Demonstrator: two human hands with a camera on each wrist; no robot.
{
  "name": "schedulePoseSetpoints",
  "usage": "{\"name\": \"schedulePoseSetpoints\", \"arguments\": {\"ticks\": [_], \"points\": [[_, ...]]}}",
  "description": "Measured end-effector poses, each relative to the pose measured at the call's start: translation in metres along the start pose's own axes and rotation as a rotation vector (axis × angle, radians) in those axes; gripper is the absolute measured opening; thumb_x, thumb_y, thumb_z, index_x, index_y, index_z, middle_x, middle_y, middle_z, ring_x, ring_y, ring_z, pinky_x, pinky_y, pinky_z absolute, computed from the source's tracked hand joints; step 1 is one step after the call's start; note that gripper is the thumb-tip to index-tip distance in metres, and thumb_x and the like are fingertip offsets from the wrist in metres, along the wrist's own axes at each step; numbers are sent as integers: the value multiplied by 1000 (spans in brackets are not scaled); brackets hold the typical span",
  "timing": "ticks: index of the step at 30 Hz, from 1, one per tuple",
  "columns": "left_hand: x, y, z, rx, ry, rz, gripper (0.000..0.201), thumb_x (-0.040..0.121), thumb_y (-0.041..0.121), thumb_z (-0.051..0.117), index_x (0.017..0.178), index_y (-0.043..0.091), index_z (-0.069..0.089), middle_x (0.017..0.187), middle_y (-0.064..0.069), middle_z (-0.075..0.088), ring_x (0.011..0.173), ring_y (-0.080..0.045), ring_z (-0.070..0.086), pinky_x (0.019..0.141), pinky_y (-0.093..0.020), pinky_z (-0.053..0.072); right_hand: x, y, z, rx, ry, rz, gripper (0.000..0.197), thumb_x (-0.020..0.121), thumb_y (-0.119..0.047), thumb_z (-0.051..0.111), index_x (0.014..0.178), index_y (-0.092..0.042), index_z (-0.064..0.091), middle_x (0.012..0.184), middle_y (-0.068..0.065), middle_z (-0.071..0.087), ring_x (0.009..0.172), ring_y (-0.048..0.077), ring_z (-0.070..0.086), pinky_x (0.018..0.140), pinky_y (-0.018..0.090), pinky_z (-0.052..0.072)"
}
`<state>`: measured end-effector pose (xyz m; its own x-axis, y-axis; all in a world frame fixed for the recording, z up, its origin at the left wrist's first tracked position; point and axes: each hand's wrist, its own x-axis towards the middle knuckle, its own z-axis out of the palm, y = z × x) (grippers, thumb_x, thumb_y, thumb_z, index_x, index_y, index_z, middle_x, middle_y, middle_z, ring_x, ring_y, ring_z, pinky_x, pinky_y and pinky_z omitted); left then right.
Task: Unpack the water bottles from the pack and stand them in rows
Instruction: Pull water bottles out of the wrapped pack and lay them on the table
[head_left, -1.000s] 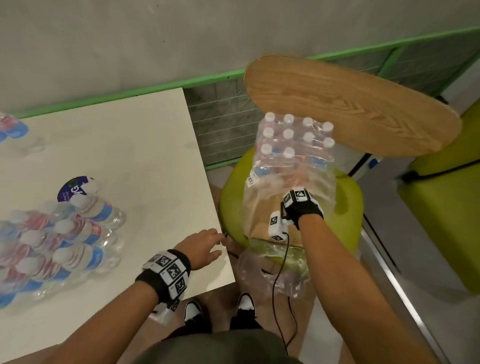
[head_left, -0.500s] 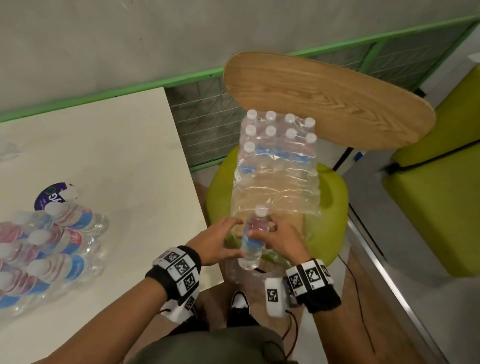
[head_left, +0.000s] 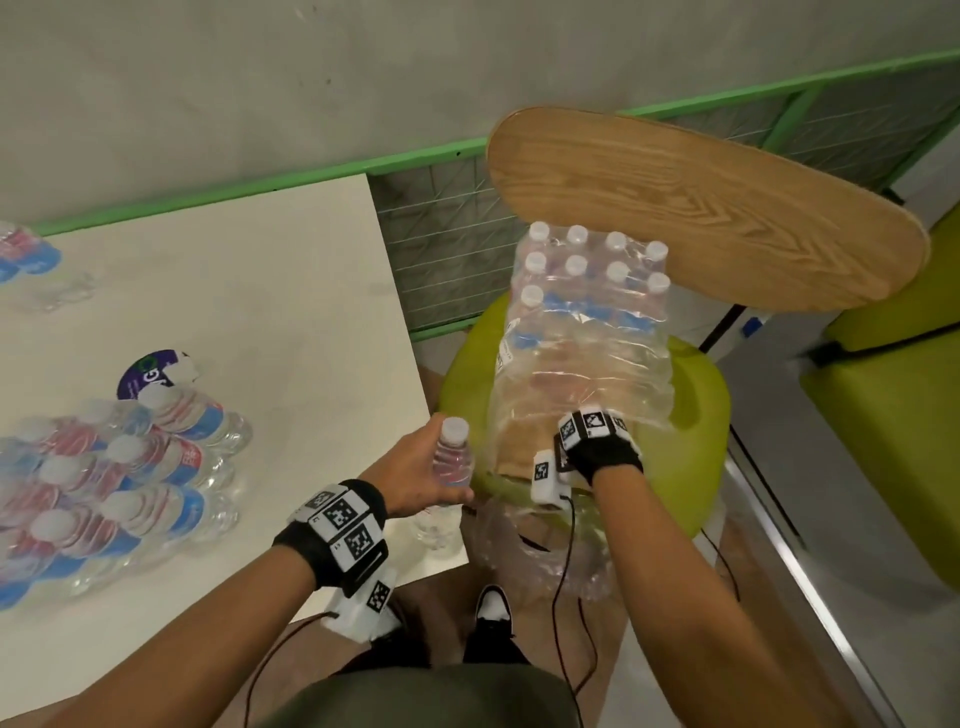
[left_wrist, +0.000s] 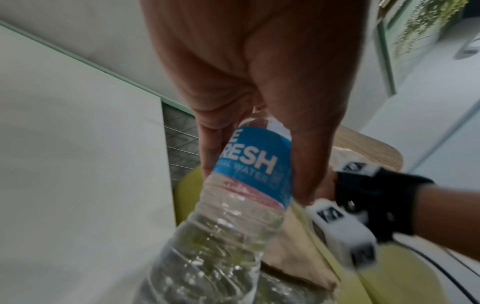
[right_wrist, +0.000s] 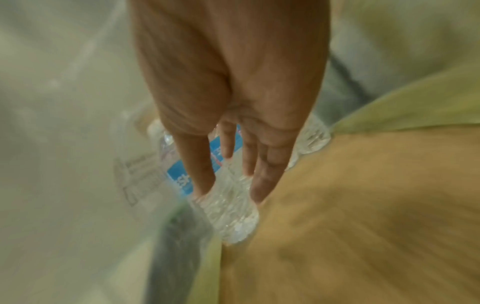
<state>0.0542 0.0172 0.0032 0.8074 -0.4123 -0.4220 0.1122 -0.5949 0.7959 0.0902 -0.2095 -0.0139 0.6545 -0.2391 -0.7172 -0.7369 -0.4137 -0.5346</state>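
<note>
A shrink-wrapped pack of water bottles (head_left: 587, 312) stands on a green chair seat (head_left: 696, 415), its near end torn open. My left hand (head_left: 441, 467) grips one clear bottle (head_left: 453, 457) with a blue label (left_wrist: 249, 162) upright over the near right corner of the white table (head_left: 234, 286). My right hand (right_wrist: 228, 185) reaches inside the wrap; only its wrist band (head_left: 597, 441) shows in the head view. Its thumb and straight fingers lie on either side of a bottle (right_wrist: 231, 211) in the pack. Several unpacked bottles (head_left: 130, 467) stand grouped at the table's left.
The chair's wooden back (head_left: 701, 208) rises behind the pack. Loose plastic wrap (head_left: 519, 551) hangs off the seat's front. A second green seat (head_left: 883, 415) is at the right. A purple sticker (head_left: 150, 369) and more bottles (head_left: 21, 249) are on the table.
Half a second ago both hands held the bottle in front of the pack. Now my left hand alone has carried it left to the table corner, and my right hand is back inside the wrap.
</note>
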Motion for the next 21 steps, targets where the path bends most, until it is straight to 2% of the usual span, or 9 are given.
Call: {"name": "schedulePoseSetpoints", "arguments": {"ticks": [1,3,7,10,15,17,18,20,21], "points": [[-3,-3,-3,-7,9,-12,59,66,19,81,106,25,40,94,6,59,79,-6,57,73,-17,47,-6,-8,-1,-87,73,-50,35,94,-10,44,128,-9,53,135,15,51,118,28,52,94,28,48],[-10,-10,-8,-2,25,-33,57,65,19,81,105,25,40,92,5,60,75,-5,56,68,-15,46,-9,-23,0,-137,118,-92,39,96,-9,43,135,-9,47,140,15,47,128,28,46,104,34,38],[-19,-23,-16,47,37,-64,56,66,20,79,104,26,38,93,5,57,75,-4,53,65,-12,45,1,-29,3,-359,112,-147,41,93,-19,45,134,-15,48,143,11,45,128,27,46,107,34,38],[-22,-31,-21,75,45,-87,58,65,24,80,103,29,37,94,6,55,78,-4,54,66,-15,41,0,-20,2,-383,108,-160,37,96,-18,42,132,-14,51,146,10,41,132,25,42,104,29,37],[-19,-38,-28,83,73,-101,59,65,24,82,105,26,38,96,6,56,85,-11,56,69,-17,41,-26,11,-1,-556,127,-174,33,84,-12,57,116,-12,64,127,13,60,117,26,56,100,33,47],[-16,-39,-30,86,90,-91,59,65,24,82,105,25,39,99,3,56,89,-15,55,71,-21,42,-29,23,1,-411,118,-179,44,87,-15,57,131,-13,54,142,10,48,120,17,54,101,22,45],[-16,-39,-31,90,98,-85,59,65,24,82,105,26,39,100,3,56,90,-16,55,72,-22,42,-27,24,0,-181,97,-173,49,92,-14,53,139,-11,43,148,11,39,114,10,57,95,15,47],[-15,-41,-33,105,118,-76,59,65,25,82,106,26,39,101,2,56,91,-17,55,74,-24,42,-18,32,-1,161,141,-177,42,94,-19,53,132,-2,49,138,20,49,80,8,66,68,15,56],[-14,-43,-35,106,128,-74,60,64,26,82,106,27,39,101,2,56,91,-18,55,75,-24,42,-18,37,0,139,162,-157,41,89,-27,61,122,-2,58,126,20,60,74,12,66,67,22,56]]}}
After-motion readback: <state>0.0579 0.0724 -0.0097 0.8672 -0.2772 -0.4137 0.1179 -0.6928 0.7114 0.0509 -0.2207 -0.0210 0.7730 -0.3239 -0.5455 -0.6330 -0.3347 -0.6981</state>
